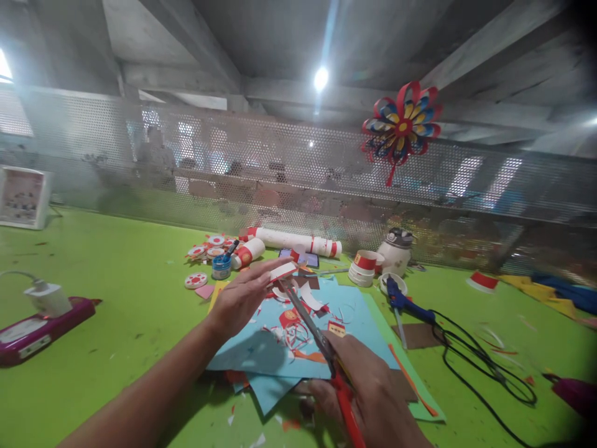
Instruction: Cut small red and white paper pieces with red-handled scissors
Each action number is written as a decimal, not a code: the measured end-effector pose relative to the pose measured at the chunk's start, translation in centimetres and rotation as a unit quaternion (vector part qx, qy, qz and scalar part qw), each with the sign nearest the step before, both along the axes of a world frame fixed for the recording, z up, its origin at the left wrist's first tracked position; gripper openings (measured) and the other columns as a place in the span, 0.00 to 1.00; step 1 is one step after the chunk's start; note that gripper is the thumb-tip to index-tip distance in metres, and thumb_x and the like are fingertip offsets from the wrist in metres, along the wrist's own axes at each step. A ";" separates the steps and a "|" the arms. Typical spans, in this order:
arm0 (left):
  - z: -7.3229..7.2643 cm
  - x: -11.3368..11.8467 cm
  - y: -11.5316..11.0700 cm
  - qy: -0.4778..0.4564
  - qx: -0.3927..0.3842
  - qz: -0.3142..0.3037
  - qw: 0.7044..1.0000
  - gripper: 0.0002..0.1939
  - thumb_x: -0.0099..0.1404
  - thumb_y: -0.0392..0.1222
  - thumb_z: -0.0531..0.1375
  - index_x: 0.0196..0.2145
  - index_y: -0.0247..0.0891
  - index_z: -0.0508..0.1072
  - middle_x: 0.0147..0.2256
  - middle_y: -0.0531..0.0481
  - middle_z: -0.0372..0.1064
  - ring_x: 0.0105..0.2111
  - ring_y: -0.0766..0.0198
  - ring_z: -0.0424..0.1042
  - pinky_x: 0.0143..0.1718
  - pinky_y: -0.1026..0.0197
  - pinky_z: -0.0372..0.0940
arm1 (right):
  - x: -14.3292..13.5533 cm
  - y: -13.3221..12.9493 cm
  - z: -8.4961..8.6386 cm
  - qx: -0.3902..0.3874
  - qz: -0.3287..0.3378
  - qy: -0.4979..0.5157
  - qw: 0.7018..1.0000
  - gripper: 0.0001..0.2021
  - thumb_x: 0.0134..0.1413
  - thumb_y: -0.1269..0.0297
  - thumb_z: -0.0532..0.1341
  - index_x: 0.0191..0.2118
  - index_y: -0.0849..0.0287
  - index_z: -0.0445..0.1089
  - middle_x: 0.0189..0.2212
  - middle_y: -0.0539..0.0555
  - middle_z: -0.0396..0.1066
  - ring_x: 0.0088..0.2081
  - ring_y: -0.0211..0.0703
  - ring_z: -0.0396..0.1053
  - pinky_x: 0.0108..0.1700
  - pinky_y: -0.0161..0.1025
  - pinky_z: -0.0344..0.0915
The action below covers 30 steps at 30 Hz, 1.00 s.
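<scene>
My left hand [247,292] is closed on a small white piece of paper [282,272] with a red edge, held above the table. In my right hand [368,379] is a pair of scissors [311,325] with red handles, its blades reaching up to the paper's lower edge. I cannot tell whether the blades touch the paper. Below both hands lie light blue sheets [359,311] strewn with red and white paper scraps [293,333].
A hot glue gun [410,303] with a black cable lies right, near white and red paper cups [362,267] and a bottle [395,249]. Paper tubes [298,240] and a blue jar [221,266] stand behind. A purple power strip [46,330] lies left.
</scene>
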State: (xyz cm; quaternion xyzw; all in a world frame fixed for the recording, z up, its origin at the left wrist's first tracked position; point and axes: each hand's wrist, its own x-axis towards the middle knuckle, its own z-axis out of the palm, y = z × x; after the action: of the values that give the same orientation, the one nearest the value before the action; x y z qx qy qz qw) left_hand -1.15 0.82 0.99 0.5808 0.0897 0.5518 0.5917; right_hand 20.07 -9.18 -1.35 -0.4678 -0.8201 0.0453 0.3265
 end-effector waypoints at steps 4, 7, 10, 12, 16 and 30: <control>0.0 0.0 -0.1 -0.003 0.004 0.000 1.000 0.18 0.64 0.36 0.51 0.49 0.37 0.71 0.51 0.44 0.68 0.53 0.50 0.63 0.54 0.49 0.55 | 0.0 -0.1 -0.2 0.027 -0.003 -0.008 1.000 0.23 0.56 0.53 0.56 0.51 0.66 0.62 0.33 0.61 0.68 0.33 0.52 0.68 0.32 0.48 0.67; 0.0 0.0 -0.1 -0.002 0.009 0.003 1.000 0.17 0.64 0.37 0.52 0.49 0.37 0.72 0.52 0.43 0.67 0.54 0.49 0.62 0.55 0.48 0.53 | -0.2 -0.3 -0.5 0.047 -0.014 0.009 0.999 0.23 0.57 0.51 0.55 0.50 0.66 0.63 0.32 0.61 0.68 0.31 0.51 0.68 0.32 0.47 0.66; 0.1 0.0 -0.2 0.002 0.012 0.006 1.000 0.17 0.63 0.38 0.52 0.48 0.38 0.72 0.53 0.43 0.67 0.55 0.48 0.61 0.56 0.47 0.52 | -0.4 -0.2 -0.7 0.068 -0.022 0.016 0.997 0.23 0.57 0.50 0.54 0.50 0.65 0.65 0.29 0.59 0.68 0.28 0.49 0.67 0.28 0.44 0.65; 0.2 -0.1 -0.3 0.008 0.013 0.010 1.000 0.17 0.63 0.38 0.53 0.48 0.39 0.72 0.53 0.43 0.66 0.55 0.47 0.60 0.56 0.46 0.51 | -0.5 -0.2 -0.8 0.076 -0.023 0.017 0.997 0.22 0.56 0.51 0.55 0.49 0.65 0.66 0.28 0.58 0.69 0.27 0.48 0.67 0.27 0.43 0.64; 0.2 -0.3 -0.2 0.029 0.022 0.030 0.999 0.17 0.63 0.39 0.54 0.49 0.41 0.72 0.54 0.44 0.65 0.57 0.47 0.57 0.57 0.46 0.50 | -0.5 -0.2 -0.7 0.084 -0.021 0.020 0.996 0.19 0.56 0.53 0.56 0.45 0.64 0.68 0.25 0.56 0.69 0.24 0.46 0.67 0.25 0.39 0.62; 0.5 -0.5 -0.3 0.077 0.075 0.078 0.991 0.17 0.63 0.38 0.52 0.48 0.42 0.73 0.55 0.46 0.63 0.58 0.48 0.56 0.59 0.47 0.48 | -0.6 -0.7 -0.2 0.058 -0.023 0.008 0.998 0.17 0.57 0.55 0.56 0.43 0.63 0.70 0.23 0.55 0.71 0.25 0.46 0.68 0.25 0.39 0.63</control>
State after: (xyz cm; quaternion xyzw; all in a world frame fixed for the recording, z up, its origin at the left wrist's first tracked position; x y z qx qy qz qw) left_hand -1.67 0.57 1.46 0.6559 0.1385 0.5550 0.4925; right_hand 19.45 -9.85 -1.59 -0.4665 -0.8077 -0.0065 0.3605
